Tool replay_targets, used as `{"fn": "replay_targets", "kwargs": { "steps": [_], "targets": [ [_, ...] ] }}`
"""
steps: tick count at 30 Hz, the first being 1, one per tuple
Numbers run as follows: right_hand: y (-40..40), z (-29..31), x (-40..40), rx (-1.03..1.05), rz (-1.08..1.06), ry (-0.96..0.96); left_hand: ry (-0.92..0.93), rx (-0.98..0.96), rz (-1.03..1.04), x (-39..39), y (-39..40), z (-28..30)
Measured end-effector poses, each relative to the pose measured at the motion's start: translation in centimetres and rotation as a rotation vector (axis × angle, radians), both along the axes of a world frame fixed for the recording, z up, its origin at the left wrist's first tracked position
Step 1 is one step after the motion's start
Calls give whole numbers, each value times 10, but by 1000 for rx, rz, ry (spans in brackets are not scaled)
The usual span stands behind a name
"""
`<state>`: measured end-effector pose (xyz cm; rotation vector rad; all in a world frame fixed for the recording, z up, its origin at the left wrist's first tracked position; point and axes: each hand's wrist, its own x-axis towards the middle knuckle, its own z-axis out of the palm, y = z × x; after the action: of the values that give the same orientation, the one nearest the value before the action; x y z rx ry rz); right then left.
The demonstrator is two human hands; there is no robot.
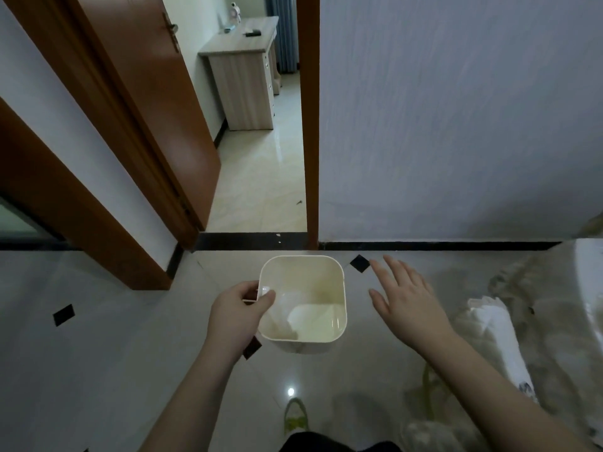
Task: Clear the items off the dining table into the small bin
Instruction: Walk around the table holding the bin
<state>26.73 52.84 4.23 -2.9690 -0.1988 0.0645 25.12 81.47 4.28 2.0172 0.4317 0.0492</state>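
A small cream square bin (339, 288) hangs in front of me above the tiled floor, seen from the top. My left hand (239, 313) grips its left rim, thumb inside the bin. Something pale and crumpled lies in the bin's lower left corner. My right hand (404, 296) hovers to the right of the bin with fingers spread, holding nothing and apart from the bin. The dining table (554, 305), with a marbled top, shows at the right edge; a white crumpled bag or cloth (496, 324) lies on it.
An open brown door (156, 125) and doorway lie ahead, leading to a room with a wooden desk (248, 76). A grey wall (456, 125) stands to the right. My foot in a green-white shoe (295, 415) is below on the glossy floor.
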Motion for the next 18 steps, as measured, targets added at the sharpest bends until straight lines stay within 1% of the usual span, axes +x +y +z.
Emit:
{"fn": "replay_targets", "kwargs": {
  "steps": [3, 7, 13, 18],
  "targets": [
    [16, 3, 26, -7, -46, 25, -20, 5, -38, 51, 19, 4],
    [23, 6, 50, -26, -123, 6, -20, -10, -160, 109, 26, 9],
    [5, 4, 79, -46, -263, 5, 8, -54, -298, 170, -1, 15],
    [-22, 2, 106, -53, -371, -11, 38, -80, -406, 217, -41, 13]
  ]
}}
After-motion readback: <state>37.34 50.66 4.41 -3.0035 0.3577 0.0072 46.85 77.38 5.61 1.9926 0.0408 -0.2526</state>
